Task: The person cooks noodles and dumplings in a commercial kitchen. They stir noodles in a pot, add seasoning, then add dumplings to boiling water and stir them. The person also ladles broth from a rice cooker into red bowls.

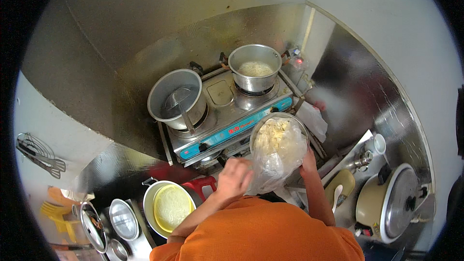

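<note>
Just in front of the stove, my right hand [308,161] grips the right side of a round bowl [255,130]. Inside it is a clear plastic bag [270,170] that hangs over the near rim, with pale yellowish pieces of food [277,134] showing in its mouth. My left hand [233,177] is to the left of the bag, fingers loosely bent and nothing visible in them. Beyond the bowl, a metal pot [253,79] holding pale, noodle-like food in liquid stands on the right burner. On the left burner is a larger pot [174,96] with liquid and a strainer [181,103].
The two-burner gas stove [235,127] backs onto metal-clad walls. A pot with a yellow basin [172,206] sits by a red plastic stool [201,185]. A large lidded cooker [388,203], a white cup [378,144] and a spoon [338,195] are at right; metal lids [124,219] at left.
</note>
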`<state>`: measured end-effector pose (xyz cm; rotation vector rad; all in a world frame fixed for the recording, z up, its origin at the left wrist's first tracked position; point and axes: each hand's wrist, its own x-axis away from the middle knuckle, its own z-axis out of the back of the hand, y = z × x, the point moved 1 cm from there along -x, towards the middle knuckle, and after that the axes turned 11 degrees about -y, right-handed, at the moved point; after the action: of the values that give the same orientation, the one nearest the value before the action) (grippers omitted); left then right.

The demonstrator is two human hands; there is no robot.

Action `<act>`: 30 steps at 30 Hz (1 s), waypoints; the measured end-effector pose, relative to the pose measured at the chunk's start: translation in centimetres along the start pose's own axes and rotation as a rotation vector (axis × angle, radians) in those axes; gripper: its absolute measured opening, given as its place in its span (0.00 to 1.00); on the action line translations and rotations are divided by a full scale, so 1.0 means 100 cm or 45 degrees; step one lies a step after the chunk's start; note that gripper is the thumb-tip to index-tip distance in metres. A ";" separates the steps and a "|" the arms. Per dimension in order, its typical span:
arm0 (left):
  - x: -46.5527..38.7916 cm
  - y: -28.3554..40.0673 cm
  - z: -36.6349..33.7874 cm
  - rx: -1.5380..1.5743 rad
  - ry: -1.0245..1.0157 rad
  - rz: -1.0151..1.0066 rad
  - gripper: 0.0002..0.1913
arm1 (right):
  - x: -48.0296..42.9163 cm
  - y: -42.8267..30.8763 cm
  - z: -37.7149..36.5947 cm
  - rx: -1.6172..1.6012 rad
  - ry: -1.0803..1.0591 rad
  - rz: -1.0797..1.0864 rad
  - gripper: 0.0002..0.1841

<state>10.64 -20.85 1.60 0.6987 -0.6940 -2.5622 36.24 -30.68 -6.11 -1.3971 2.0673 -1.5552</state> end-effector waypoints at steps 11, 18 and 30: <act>-0.074 -0.023 0.017 0.051 -0.492 -0.332 0.07 | -0.100 -0.031 0.013 0.185 -0.413 -0.209 0.30; -0.056 -0.080 0.017 -0.394 -0.519 0.027 0.06 | -0.115 -0.032 0.010 0.379 -0.755 -0.475 0.31; -0.048 -0.159 0.013 1.381 0.109 0.807 0.05 | -0.113 -0.049 -0.071 0.973 -0.650 -0.649 0.34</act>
<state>10.03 -5.39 -4.49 0.6980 -1.9263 -1.4381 40.40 -17.44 -3.02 -1.7790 0.7261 -1.6431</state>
